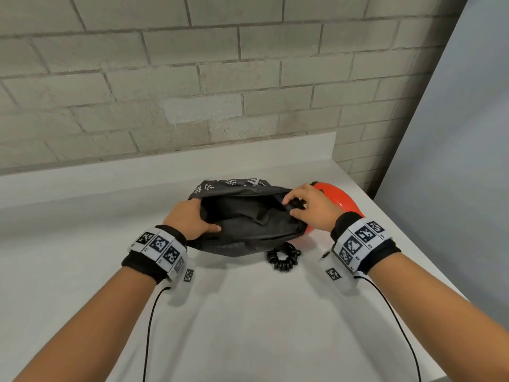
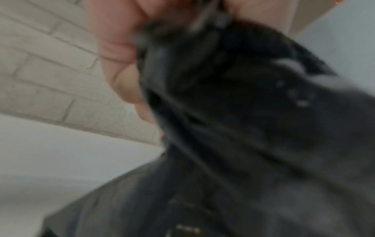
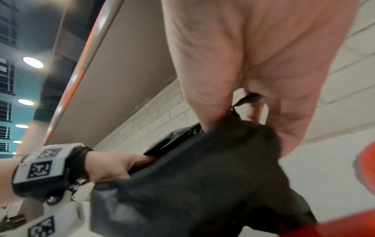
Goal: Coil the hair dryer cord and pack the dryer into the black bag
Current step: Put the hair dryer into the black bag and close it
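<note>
Two hands at the mouth of the black bag [image 1: 242, 224], holding it agape on the white counter [image 1: 248, 312]. Left hand [image 1: 190, 219] clamped on the rim at the left end, thumb laid inside over the fabric, fingers curled beneath and mostly hidden in the head view; in the left wrist view only blurred fingers [image 2: 119, 52] bunched against dark cloth. Right hand [image 1: 308, 206] pinching the rim at the opposite end, thumb and fingertips closed together on a gathered fold, a short black tab poking up between them in the right wrist view [image 3: 246, 98]. Between the two grips, a wide dark opening with crumpled lining showing. White printed characters on the bag's far side, beyond the left fingers. Hair dryer [image 1: 334, 198], red-orange, lying outside the bag just beyond and beneath the right fingers, partly covered by that hand and by the bag's edge. Coiled black cord [image 1: 283, 256] bunched on the counter nearer than the right fingertips, just beside the bag's near edge, close to the right wrist. Marker-printed bands [image 1: 158, 246] strapped round both wrists. Grey brick wall [image 1: 192, 78] well beyond all the fingers.
</note>
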Tool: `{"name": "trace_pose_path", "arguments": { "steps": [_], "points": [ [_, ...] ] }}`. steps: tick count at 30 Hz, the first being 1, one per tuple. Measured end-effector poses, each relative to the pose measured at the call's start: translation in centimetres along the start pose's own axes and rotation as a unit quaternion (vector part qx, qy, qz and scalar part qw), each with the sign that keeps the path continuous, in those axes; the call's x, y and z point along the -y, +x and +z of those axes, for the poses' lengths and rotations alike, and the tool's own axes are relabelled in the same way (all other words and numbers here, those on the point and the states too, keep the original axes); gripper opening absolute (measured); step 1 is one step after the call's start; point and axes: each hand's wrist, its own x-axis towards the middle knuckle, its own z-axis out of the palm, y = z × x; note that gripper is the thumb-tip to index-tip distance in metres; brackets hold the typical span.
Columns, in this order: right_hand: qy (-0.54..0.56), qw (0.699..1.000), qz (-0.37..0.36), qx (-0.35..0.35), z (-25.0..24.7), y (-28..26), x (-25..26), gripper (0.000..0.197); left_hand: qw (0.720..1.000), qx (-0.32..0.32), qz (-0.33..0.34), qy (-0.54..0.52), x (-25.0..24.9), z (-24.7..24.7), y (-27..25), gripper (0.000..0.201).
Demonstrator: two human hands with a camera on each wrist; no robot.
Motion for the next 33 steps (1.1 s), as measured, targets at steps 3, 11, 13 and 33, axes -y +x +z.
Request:
{"name": "trace_pose_path", "arguments": {
  "steps": [3, 11, 13, 33],
  "points": [
    [0.092, 0.995, -0.016, -0.032, 0.6, -0.1, -0.2, 0.029, 0.995, -0.037, -0.023, -0.085, -0.2, -0.5, 0.0, 0.058],
    [0.024, 0.986, 0.166, 0.003, 1.9, -0.4, -1.9, 0.051, 0.978, -0.082, -0.132, -0.140, 0.4, 0.1, 1.0, 0.048],
    [-0.045, 0.971, 0.219, 0.089, 2.3, -0.4, -2.6, 0.062, 0.980, -0.052, -0.146, -0.121, 1.1, 0.6, 1.1, 0.051],
    [0.249, 0.921, 0.297, -0.050, 3.2, 2.4, -4.4, 0.058, 0.999, 0.012, -0.025, -0.037, -0.4, 2.1, -0.1, 0.077]
  ]
}}
